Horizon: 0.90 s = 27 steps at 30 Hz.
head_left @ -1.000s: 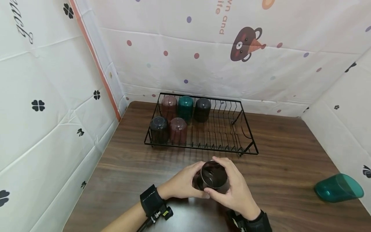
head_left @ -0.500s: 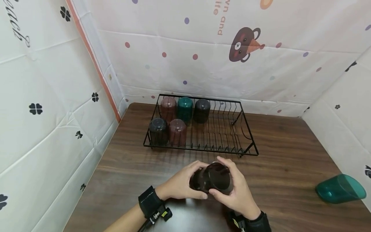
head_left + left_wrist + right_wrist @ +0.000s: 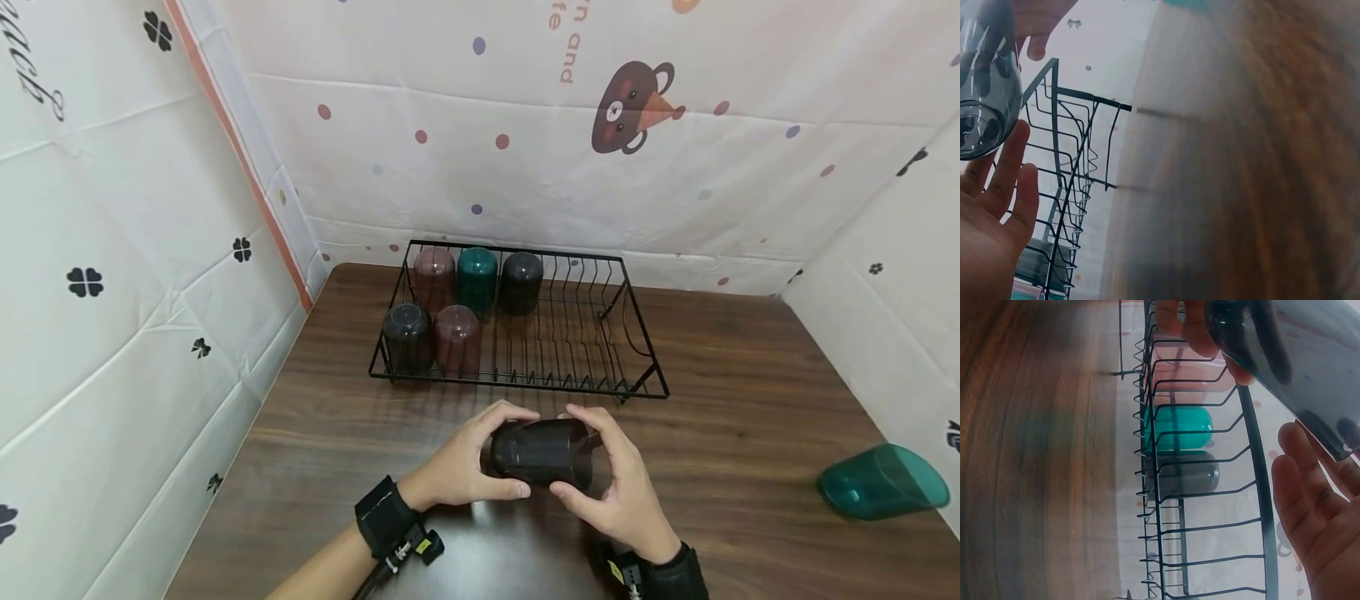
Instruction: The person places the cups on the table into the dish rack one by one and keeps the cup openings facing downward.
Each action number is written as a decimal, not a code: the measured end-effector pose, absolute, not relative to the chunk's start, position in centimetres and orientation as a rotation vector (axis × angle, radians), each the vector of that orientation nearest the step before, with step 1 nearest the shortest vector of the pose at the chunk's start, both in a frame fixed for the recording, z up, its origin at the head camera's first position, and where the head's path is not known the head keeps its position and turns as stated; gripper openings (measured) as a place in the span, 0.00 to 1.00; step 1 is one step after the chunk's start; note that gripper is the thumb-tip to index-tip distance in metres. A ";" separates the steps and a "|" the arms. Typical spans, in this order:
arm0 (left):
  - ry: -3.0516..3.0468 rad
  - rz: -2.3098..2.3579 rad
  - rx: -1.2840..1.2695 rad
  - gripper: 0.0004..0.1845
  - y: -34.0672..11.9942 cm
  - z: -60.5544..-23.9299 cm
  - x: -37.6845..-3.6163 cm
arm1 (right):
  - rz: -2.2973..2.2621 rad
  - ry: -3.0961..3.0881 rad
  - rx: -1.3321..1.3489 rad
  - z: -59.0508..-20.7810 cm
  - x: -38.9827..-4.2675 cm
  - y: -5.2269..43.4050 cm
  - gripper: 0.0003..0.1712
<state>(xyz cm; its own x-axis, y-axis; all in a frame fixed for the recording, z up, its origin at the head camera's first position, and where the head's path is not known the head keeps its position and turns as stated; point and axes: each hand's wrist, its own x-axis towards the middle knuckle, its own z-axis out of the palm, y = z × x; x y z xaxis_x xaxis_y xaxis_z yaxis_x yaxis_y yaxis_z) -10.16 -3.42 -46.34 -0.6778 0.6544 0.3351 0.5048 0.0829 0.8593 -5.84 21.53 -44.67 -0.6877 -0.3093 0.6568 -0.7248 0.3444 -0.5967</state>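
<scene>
A dark grey see-through cup (image 3: 543,454) lies sideways in the air between both hands, in front of the rack. My left hand (image 3: 474,468) holds its base end, fingers behind and thumb in front. At the rim end, my right hand (image 3: 617,492) holds it the same way. From the left wrist, the cup's round base (image 3: 979,128) shows above the left fingers. In the right wrist view the cup (image 3: 1300,369) slants across the upper right, with the right hand (image 3: 1319,506) below its rim.
Behind the hands stands a black wire dish rack (image 3: 577,333). Several upside-down cups fill its left part: pink (image 3: 435,279), teal (image 3: 477,279) and grey (image 3: 521,285) behind, grey (image 3: 408,337) and pink (image 3: 458,340) in front. Another teal cup (image 3: 862,483) lies at the table's right.
The dark cup has turned from its mouth facing up towards me to lying sideways, base left and rim right. Both hands have stayed on it and moved slightly apart.
</scene>
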 end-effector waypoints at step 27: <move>2.285 1.836 1.212 0.42 -4.1 -46.1 -10.6 | 1.204 -2.416 0.828 -45.1 -5.6 21.3 0.50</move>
<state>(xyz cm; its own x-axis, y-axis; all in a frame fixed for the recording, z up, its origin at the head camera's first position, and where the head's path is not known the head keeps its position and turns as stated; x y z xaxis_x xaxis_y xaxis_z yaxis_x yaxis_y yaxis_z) -10.55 -4.07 -46.10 -0.7077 0.5326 0.4643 0.5681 0.0382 0.8221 -5.65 21.34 -45.06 -0.7824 -0.3560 0.5110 -0.6223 0.4779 -0.6199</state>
